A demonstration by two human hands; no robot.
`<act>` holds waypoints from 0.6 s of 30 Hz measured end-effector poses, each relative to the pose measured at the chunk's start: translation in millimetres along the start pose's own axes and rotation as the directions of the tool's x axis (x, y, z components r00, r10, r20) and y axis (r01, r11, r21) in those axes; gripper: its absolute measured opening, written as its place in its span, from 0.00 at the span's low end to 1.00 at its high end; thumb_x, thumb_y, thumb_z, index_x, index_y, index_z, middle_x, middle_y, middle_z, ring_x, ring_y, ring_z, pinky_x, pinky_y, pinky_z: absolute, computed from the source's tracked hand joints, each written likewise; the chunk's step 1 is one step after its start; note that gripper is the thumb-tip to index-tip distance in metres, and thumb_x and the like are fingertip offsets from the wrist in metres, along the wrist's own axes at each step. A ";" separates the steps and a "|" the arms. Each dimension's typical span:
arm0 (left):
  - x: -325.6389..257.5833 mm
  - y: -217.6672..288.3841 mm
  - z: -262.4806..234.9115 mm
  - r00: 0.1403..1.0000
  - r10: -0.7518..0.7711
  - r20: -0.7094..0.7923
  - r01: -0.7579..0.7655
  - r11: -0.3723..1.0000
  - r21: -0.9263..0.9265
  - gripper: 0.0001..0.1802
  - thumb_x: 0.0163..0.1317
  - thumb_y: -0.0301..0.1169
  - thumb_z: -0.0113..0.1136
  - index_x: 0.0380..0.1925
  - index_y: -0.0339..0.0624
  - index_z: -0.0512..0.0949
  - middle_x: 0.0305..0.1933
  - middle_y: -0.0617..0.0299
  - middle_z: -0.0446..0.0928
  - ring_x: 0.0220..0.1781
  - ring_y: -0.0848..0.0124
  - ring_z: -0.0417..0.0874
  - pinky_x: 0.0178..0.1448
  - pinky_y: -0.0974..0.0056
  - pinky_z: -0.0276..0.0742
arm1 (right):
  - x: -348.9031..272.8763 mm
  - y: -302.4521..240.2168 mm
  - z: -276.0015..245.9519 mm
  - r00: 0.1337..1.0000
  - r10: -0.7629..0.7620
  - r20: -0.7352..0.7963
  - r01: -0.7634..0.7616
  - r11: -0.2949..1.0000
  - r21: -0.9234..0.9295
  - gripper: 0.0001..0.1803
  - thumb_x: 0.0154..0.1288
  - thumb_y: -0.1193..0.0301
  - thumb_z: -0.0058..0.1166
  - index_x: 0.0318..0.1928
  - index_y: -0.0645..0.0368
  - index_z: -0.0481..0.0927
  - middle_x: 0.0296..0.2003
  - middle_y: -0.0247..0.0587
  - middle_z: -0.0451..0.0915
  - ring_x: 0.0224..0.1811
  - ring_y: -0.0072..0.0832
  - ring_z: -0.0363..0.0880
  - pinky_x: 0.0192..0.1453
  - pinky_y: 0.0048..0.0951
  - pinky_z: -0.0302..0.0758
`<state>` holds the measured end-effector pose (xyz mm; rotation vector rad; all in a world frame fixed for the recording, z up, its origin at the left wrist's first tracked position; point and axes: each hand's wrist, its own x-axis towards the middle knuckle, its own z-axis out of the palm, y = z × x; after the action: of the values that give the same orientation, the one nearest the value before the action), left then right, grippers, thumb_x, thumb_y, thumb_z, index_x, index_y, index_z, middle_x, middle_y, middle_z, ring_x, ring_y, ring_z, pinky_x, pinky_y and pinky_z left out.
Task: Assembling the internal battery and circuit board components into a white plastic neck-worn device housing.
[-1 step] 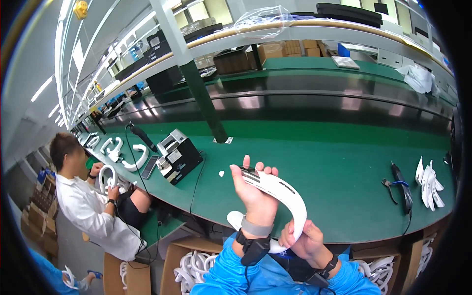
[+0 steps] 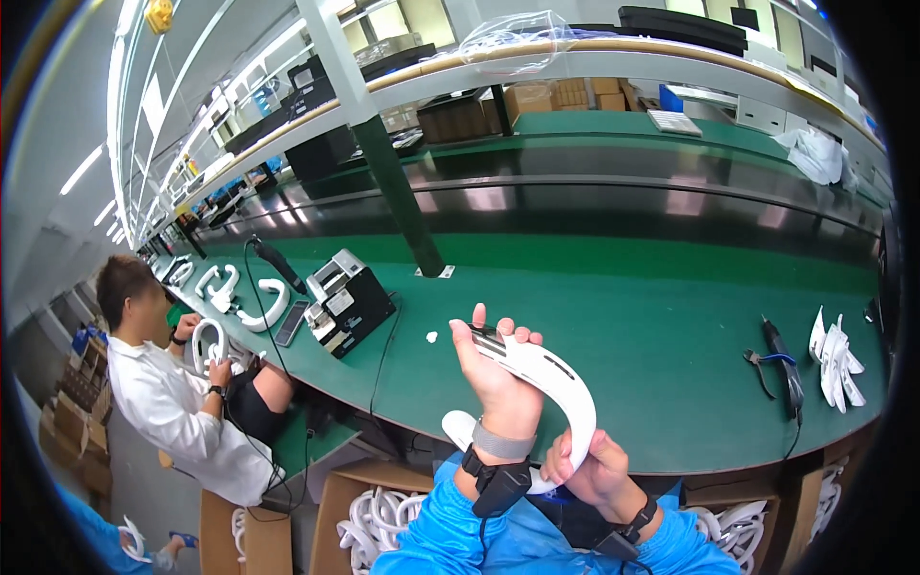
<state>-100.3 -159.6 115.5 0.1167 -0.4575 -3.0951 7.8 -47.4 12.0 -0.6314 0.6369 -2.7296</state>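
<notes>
A white, curved neck fan (image 2: pixel 572 398) with dark slots along its band is held above the front of the green bench, its ends towards me. My left hand (image 2: pixel 503 388), palm up, is wrapped around its far upper part, near a dark section. My right hand (image 2: pixel 602 470) pinches the lower right part of the curve with thumb and fingers. The neck fan's other rounded end (image 2: pixel 460 428) shows to the left of my left wrist. My left wrist and palm hide part of the band between.
On the green bench (image 2: pixel 632 287) lie cutters (image 2: pixel 759 372), a black corded tool (image 2: pixel 788 369) and white pieces (image 2: pixel 836 359) at right. A black-and-silver machine (image 2: pixel 350 305) stands left. Cardboard boxes (image 2: pixel 326 522) of white neck fans are below. A co-worker (image 2: pixel 182 383) sits at left.
</notes>
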 end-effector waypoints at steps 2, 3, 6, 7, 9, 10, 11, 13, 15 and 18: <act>3.2 -1.5 1.1 0.997 0.064 -0.048 -0.061 0.996 0.062 0.26 0.70 0.60 0.45 0.44 0.48 0.73 0.28 0.63 0.70 0.28 0.68 0.72 0.37 0.60 0.74 | -0.5 -1.7 0.1 0.999 0.011 0.030 -0.011 1.000 0.015 0.32 0.73 0.48 0.45 0.49 0.71 0.75 0.31 0.53 0.79 0.35 0.42 0.78 0.50 0.46 0.73; 3.3 -3.3 7.4 0.992 0.083 -0.094 -0.077 0.995 0.066 0.25 0.70 0.59 0.45 0.43 0.50 0.73 0.26 0.64 0.69 0.25 0.70 0.70 0.32 0.61 0.71 | 1.4 -8.2 2.5 0.999 0.034 -0.021 -0.034 0.999 -0.005 0.31 0.73 0.48 0.45 0.51 0.70 0.74 0.32 0.53 0.79 0.36 0.42 0.79 0.52 0.47 0.73; -0.3 -5.0 7.8 0.984 0.119 -0.134 -0.106 0.989 0.100 0.23 0.70 0.58 0.45 0.42 0.51 0.72 0.23 0.65 0.68 0.21 0.71 0.68 0.27 0.63 0.68 | 8.8 -18.7 2.9 0.998 0.059 -0.036 -0.060 0.998 -0.036 0.28 0.73 0.53 0.49 0.56 0.68 0.70 0.34 0.51 0.80 0.38 0.41 0.80 0.55 0.47 0.73; 1.4 -6.3 5.6 0.985 0.123 -0.118 -0.108 0.986 0.124 0.23 0.70 0.58 0.45 0.42 0.51 0.72 0.24 0.65 0.68 0.21 0.71 0.68 0.27 0.63 0.67 | 8.9 -17.1 -5.4 0.996 0.085 0.002 -0.084 0.995 -0.060 0.28 0.72 0.54 0.52 0.56 0.68 0.71 0.34 0.50 0.80 0.38 0.40 0.80 0.54 0.46 0.73; -5.5 -4.4 8.3 0.995 0.090 -0.052 -0.084 0.990 0.109 0.22 0.71 0.58 0.44 0.43 0.52 0.71 0.24 0.65 0.68 0.21 0.71 0.68 0.28 0.63 0.68 | 1.9 -17.0 -2.3 0.994 0.102 0.049 -0.097 0.990 -0.098 0.27 0.70 0.56 0.55 0.55 0.68 0.71 0.34 0.49 0.80 0.38 0.39 0.80 0.53 0.46 0.74; -8.9 -2.7 10.0 0.998 0.063 0.009 -0.064 0.993 0.100 0.21 0.71 0.57 0.43 0.45 0.53 0.70 0.24 0.66 0.67 0.21 0.71 0.68 0.29 0.63 0.68 | -0.7 -15.6 1.5 0.995 0.087 0.041 -0.082 0.989 -0.121 0.27 0.69 0.56 0.57 0.55 0.67 0.71 0.33 0.48 0.80 0.38 0.38 0.81 0.54 0.45 0.74; -8.4 -4.3 8.2 0.998 0.058 0.009 -0.059 0.993 0.098 0.21 0.71 0.57 0.43 0.45 0.53 0.70 0.24 0.66 0.67 0.21 0.71 0.68 0.29 0.63 0.68 | -2.5 -13.5 -0.1 0.997 0.075 0.026 -0.071 0.988 -0.140 0.26 0.69 0.57 0.59 0.55 0.67 0.72 0.33 0.47 0.81 0.38 0.37 0.81 0.54 0.45 0.75; -8.7 -7.2 7.2 0.995 -0.002 0.104 -0.007 0.996 0.089 0.22 0.71 0.57 0.42 0.44 0.51 0.69 0.23 0.65 0.67 0.21 0.71 0.68 0.28 0.63 0.68 | -9.6 -11.5 1.4 0.999 0.052 0.014 -0.049 0.982 -0.180 0.26 0.69 0.57 0.58 0.54 0.67 0.72 0.33 0.48 0.81 0.38 0.37 0.81 0.56 0.46 0.75; -5.0 -3.0 7.1 0.987 -0.055 0.151 0.045 0.997 0.070 0.23 0.70 0.58 0.44 0.43 0.50 0.70 0.23 0.64 0.67 0.21 0.71 0.67 0.27 0.63 0.67 | -7.3 -9.1 3.8 0.999 0.032 0.039 -0.022 0.973 -0.229 0.24 0.70 0.58 0.57 0.54 0.67 0.73 0.37 0.47 0.82 0.42 0.35 0.82 0.60 0.44 0.74; 3.8 -2.2 7.7 0.948 -0.198 0.250 0.193 0.980 0.045 0.26 0.69 0.61 0.44 0.44 0.49 0.71 0.25 0.64 0.67 0.23 0.70 0.69 0.29 0.63 0.69 | 3.0 -19.9 8.8 0.997 0.079 0.022 -0.060 0.888 -0.456 0.23 0.70 0.61 0.58 0.55 0.67 0.73 0.40 0.46 0.82 0.45 0.35 0.82 0.60 0.39 0.75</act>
<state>-104.7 -155.4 121.9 -0.2542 -0.5120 -3.3162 6.2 -34.2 29.6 -0.7429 1.2846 -2.4999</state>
